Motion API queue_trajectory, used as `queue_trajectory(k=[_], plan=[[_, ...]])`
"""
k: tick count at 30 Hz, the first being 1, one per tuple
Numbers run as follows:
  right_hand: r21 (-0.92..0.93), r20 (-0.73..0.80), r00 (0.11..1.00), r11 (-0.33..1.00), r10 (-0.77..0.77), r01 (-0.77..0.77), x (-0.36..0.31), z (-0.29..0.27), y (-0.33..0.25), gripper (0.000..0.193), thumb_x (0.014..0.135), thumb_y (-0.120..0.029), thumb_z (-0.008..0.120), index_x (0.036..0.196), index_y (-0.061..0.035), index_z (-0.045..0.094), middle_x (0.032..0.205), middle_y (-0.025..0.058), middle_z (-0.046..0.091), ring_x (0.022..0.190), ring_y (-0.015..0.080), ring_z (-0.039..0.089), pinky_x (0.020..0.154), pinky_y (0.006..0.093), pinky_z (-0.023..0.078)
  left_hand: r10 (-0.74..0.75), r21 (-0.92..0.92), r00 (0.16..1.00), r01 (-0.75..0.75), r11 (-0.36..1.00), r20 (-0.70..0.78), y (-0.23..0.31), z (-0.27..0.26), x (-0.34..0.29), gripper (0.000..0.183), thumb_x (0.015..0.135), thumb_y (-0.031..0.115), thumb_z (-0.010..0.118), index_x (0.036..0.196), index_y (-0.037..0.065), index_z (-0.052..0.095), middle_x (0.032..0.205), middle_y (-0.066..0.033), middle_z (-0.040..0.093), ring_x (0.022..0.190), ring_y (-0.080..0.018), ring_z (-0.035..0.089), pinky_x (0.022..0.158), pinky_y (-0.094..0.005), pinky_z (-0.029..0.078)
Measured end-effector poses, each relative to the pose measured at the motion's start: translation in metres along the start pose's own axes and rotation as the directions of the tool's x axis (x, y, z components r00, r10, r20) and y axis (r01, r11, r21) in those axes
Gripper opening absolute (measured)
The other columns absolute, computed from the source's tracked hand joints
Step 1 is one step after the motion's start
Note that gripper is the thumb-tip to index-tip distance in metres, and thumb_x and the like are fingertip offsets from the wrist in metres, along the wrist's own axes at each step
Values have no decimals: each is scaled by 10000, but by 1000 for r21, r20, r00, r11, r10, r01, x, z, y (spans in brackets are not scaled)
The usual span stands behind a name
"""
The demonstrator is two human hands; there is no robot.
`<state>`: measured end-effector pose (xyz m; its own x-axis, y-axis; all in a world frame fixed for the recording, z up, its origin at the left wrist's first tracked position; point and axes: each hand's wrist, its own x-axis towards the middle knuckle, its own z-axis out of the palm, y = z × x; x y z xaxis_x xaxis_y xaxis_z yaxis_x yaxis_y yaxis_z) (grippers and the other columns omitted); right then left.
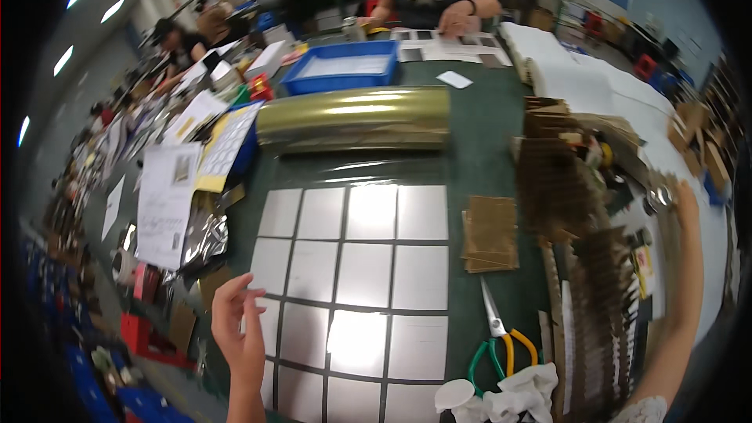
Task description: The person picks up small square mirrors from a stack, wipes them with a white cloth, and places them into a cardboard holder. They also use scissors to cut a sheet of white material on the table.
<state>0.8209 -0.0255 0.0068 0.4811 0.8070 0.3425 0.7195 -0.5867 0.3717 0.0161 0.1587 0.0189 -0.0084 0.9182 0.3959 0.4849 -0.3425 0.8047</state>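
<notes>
The left hand (pixel 239 329) hovers open and empty over silver sheets (pixel 352 266) at centre frame. The right hand (pixel 683 196), grip unclear, reaches past cardboard stacks (pixel 572 211) at right. Scissors (pixel 501 337) lie lower right on the bench (pixel 478 141).

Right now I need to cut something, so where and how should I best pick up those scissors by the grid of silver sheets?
Grip the scissors by the looped handles, one yellow and one green, coming from the near edge of the table. The blades point away toward the cardboard stack, and the handles lie nearest you, beside the white cloth.
</notes>
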Motion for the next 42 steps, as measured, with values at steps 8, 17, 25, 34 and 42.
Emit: queue_trajectory(k=[8, 17, 25, 34, 42], plan=[[-49, -138, 990, 999, -12, 5, 6, -18, 29, 347, 909, -87, 469, 1247, -72, 549, 1142, 154, 595, 1087, 342, 556, 876, 417, 466, -4, 21, 1000, 5, 1000, -29, -4, -11, -7, 254, 923, -22, 490, 1167, -5, 560, 1135, -109, 554, 907, -166, 643, 676, -251, 532], [110, -468, 837, 959, 282, -261, -13, -129, 39, 326, 904, -27, 531, 1220, -61, 602, 1040, 132, 629, 988, 269, 597, 808, 369, 476, -6, -201, 994, 28, 979, 105, 13, -14, -30, 236, 946, -20, 468, 1170, -21, 541, 1068, -119, 627, 888, -170, 646, 693, -246, 512], [979, -6, 1000, 203, 10, 4, -132, -321, -190, 413, 876, -59, 608, 1283, -31, 551, 1039, 66, 637, 960, 122, 597, 869, 261, 466, -34, -458, 842, 326, 827, 538, 52, -1, -76, 233, 941, -12, 509, 1166, -26, 567, 1029, -124, 652, 906, -179, 656, 722, -264, 532], [976, 155, 719, -8, -677, -218, -241, -384, -331, 532, 861, -49, 643, 1357, -31, 449, 907, 66, 634, 814, 80, 559, 750, 223, 466, 189, -447, 409, 749, 490, 893, 59, -11, -88, 383, 1034, 212, 376, 1258, -71, 503, 1116, -160, 616, 971, -218, 639, 849, -336, 533], [949, 266, 501, 131, -824, -289, -243, -390, -395, 561, 860, -50, 649, 1382, -67, 445, 827, 8, 611, 739, 59, 526, 693, 218, 441, 323, -246, 187, 957, 151, 928, 3, -41, -109, 448, 1037, 266, 362, 1306, -85, 436, 1172, -202, 601, 1000, -266, 656, 853, -406, 564]])
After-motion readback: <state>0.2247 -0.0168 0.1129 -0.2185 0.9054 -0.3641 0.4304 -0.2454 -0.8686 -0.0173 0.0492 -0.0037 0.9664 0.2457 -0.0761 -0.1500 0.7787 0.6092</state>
